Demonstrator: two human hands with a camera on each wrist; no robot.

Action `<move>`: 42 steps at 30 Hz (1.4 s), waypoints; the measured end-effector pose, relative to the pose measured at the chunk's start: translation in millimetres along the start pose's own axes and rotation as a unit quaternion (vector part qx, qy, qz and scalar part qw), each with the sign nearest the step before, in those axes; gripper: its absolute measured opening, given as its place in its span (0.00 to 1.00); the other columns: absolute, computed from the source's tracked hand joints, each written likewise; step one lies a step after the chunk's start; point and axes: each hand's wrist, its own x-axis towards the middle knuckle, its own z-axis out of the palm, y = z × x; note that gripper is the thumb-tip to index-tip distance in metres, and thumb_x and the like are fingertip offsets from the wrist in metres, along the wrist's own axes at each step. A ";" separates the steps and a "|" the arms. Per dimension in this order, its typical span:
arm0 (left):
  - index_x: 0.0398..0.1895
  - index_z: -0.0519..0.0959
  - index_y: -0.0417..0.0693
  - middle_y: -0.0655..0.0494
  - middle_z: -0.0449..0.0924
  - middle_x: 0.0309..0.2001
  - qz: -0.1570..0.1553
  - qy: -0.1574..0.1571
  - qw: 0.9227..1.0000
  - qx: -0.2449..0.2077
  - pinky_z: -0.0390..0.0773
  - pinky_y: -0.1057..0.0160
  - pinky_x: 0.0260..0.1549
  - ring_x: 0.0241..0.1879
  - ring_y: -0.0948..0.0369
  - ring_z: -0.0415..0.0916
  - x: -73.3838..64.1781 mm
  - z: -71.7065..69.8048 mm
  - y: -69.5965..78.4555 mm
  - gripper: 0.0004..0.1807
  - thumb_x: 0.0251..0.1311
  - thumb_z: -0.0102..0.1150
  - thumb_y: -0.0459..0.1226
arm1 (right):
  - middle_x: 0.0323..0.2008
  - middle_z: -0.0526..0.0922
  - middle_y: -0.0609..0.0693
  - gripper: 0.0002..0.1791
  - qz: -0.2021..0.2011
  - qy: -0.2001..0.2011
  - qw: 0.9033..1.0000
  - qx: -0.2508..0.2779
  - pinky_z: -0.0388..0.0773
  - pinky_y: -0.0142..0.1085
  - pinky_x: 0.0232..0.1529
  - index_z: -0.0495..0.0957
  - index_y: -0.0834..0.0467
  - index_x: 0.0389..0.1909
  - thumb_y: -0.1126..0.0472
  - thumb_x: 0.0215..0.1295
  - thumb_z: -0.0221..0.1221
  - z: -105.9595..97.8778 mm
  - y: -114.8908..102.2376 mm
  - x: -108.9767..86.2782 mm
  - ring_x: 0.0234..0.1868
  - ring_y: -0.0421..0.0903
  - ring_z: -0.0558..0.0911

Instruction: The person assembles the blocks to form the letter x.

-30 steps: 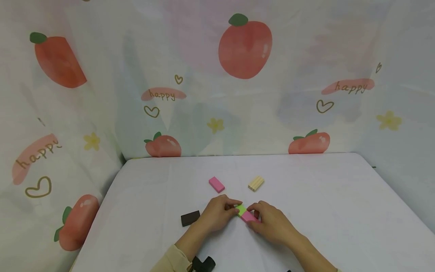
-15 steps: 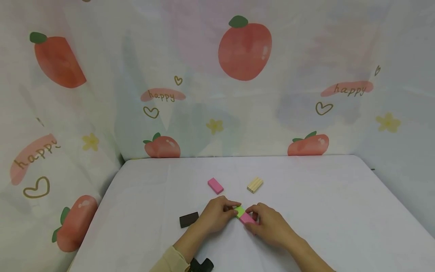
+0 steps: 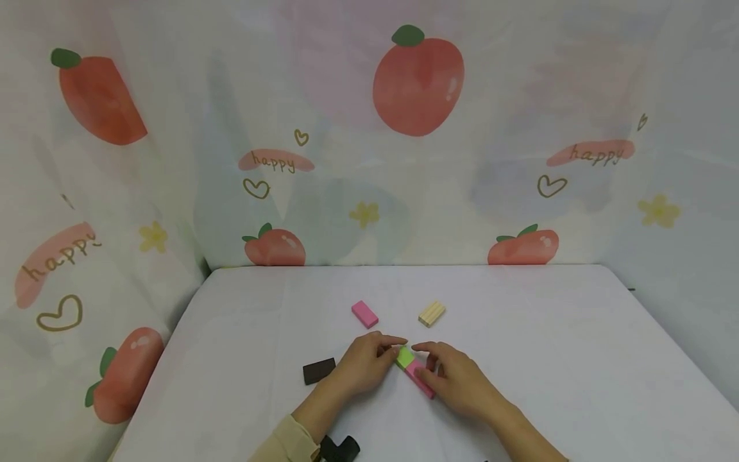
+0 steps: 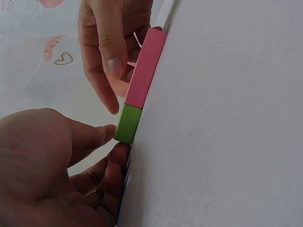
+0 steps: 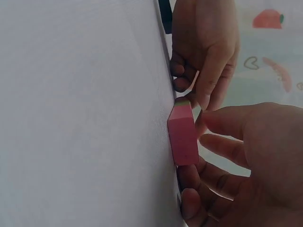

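Head view: green block and near pink block end to end, touching, on the white table, long axis from far left to near right. Left hand at the green end, pinching it; right hand loosely spread over the pink one's right side, contact unclear. Beyond, far pink block at left, pale ridged block at right; black block left, beside the left hand.
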 end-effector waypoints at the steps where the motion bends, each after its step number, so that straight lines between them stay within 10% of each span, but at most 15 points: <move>1: 0.56 0.87 0.63 0.65 0.77 0.32 -0.002 0.000 1.000 0.000 0.71 0.67 0.32 0.32 0.67 0.71 -0.7 -0.3 0.9 0.14 0.75 0.57 0.40 | 0.35 0.77 0.40 0.21 -0.005 0.001 1.000 0.002 0.71 0.30 0.28 0.79 0.49 0.63 0.54 0.71 0.65 0.3 0.7 -0.2 0.26 0.33 0.72; 27: 0.60 0.84 0.61 0.61 0.84 0.47 -0.024 -0.008 1.000 0.000 0.79 0.59 0.44 0.42 0.65 0.76 -3.1 -8.0 2.4 0.15 0.77 0.54 0.41 | 0.36 0.74 0.40 0.18 -0.040 -0.016 0.999 0.004 0.70 0.30 0.30 0.84 0.41 0.59 0.60 0.72 0.63 6.1 6.6 1.8 0.30 0.35 0.71; 42: 0.58 0.84 0.53 0.61 0.81 0.43 0.003 0.012 0.999 0.042 0.79 0.63 0.42 0.44 0.63 0.76 -22.4 -46.2 9.4 0.14 0.73 0.61 0.39 | 0.36 0.75 0.39 0.19 -0.035 -0.007 0.999 -0.003 0.70 0.30 0.31 0.84 0.38 0.58 0.60 0.71 0.64 10.7 10.2 3.5 0.32 0.35 0.71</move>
